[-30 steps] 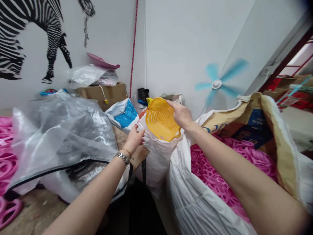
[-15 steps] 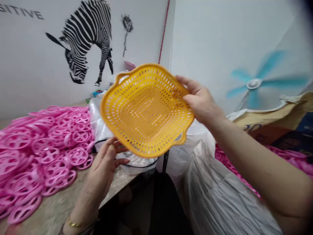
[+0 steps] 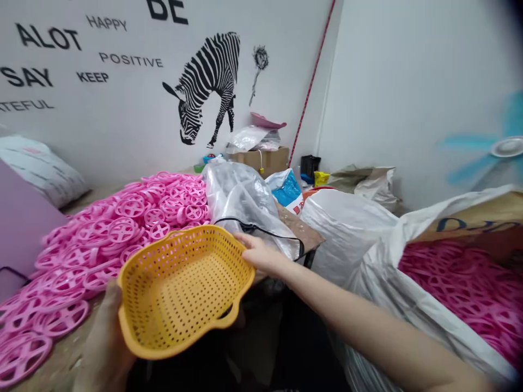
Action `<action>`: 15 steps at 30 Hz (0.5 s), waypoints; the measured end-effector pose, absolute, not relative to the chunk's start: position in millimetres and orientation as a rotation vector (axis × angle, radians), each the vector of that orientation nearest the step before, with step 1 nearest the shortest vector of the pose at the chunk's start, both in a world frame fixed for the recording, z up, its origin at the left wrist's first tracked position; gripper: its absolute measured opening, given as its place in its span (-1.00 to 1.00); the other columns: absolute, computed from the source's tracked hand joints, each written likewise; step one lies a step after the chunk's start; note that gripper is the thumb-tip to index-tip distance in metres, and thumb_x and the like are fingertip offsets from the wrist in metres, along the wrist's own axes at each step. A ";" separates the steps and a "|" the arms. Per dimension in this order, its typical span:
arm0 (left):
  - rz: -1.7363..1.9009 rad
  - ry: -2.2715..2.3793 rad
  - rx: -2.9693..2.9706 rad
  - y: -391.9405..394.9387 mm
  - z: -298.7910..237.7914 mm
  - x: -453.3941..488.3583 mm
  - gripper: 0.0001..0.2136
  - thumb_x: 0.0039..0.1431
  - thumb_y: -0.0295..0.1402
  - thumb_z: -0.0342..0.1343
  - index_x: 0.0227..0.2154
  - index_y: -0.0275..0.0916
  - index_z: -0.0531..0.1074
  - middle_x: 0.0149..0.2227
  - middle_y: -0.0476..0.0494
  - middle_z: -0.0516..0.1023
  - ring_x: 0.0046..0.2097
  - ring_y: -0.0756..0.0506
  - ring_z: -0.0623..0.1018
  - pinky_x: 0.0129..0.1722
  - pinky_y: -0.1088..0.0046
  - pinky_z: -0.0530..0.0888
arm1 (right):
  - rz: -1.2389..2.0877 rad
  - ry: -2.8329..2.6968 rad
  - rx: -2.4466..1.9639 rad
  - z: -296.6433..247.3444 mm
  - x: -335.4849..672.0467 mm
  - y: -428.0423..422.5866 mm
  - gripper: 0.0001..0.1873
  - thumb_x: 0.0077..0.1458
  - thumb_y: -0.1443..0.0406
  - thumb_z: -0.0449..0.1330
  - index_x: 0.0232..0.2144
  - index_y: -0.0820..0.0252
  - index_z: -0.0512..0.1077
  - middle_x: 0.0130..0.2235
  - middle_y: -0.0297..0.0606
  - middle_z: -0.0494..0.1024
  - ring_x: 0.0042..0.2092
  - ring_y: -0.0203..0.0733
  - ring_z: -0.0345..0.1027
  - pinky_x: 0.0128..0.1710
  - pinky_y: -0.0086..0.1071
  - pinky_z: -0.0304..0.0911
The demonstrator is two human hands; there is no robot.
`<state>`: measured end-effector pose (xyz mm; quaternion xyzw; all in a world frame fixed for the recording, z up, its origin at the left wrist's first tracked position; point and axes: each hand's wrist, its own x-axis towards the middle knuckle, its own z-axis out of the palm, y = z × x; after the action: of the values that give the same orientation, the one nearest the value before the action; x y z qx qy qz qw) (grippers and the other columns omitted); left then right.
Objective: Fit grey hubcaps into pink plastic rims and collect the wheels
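Observation:
A yellow plastic basket (image 3: 180,296) with a perforated bottom and sides is held up, tilted so that its inside faces me, and nothing lies in it. My right hand (image 3: 263,255) grips its far right rim. At the left end, my left hand (image 3: 104,337) is closed on the basket's edge, the thumb showing and the other fingers hidden behind the wall. Behind and left of the basket, a big heap of pink plastic spoked rings (image 3: 122,228) covers the table (image 3: 67,354).
A clear plastic bag (image 3: 245,196) with a black drawstring lies behind the basket. To the right, a large white sack (image 3: 376,267) holds more pink pieces (image 3: 466,294). A blue fan (image 3: 506,147) spins at far right. A cardboard box (image 3: 269,160) stands by the wall.
The basket has come down and left, toward the pink heap, and its opening has tipped upward. My left hand has closed on its left edge. The view has turned left.

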<state>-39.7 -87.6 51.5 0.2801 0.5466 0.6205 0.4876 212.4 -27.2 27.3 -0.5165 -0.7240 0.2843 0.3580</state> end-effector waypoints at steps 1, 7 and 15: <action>1.511 1.338 0.671 -87.9 49.5 -42.8 -0.40 -0.09 0.09 0.26 0.06 0.04 0.48 -0.06 -0.01 0.67 0.12 -0.40 0.52 -0.05 0.08 0.61 | 0.822 -1.863 -1.307 18.3 209.2 -31.7 -0.33 -0.04 0.52 0.07 0.12 0.01 0.43 -0.01 -0.32 0.61 -0.01 -0.09 0.51 -0.02 -0.23 0.44; 1.404 1.314 0.690 -88.9 37.6 -52.0 -0.43 -0.19 -0.26 0.38 0.00 -0.05 0.49 -0.14 -0.04 0.68 -0.06 -0.30 0.63 -0.16 0.29 0.63 | 1.055 -1.734 -1.217 -14.6 209.0 -55.3 -0.31 -0.02 0.45 0.07 0.20 0.05 0.35 0.12 -0.27 0.52 0.13 -0.02 0.41 0.15 -0.14 0.30; 1.412 1.460 0.723 -86.6 17.8 -69.9 -0.51 -0.22 -0.40 0.32 -0.10 -0.07 0.53 -0.22 -0.01 0.70 -0.15 -0.28 0.66 -0.31 0.35 0.64 | 1.074 -1.648 -1.190 -16.9 200.9 -68.1 -0.36 0.24 0.14 0.11 0.32 0.10 0.18 0.33 -0.18 0.25 0.33 0.01 0.12 0.34 -0.01 -0.01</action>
<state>-69.9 -86.6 17.8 0.2954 0.5964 0.5771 0.4732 200.9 -68.1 -16.9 -0.4723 -0.6540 0.4264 0.4090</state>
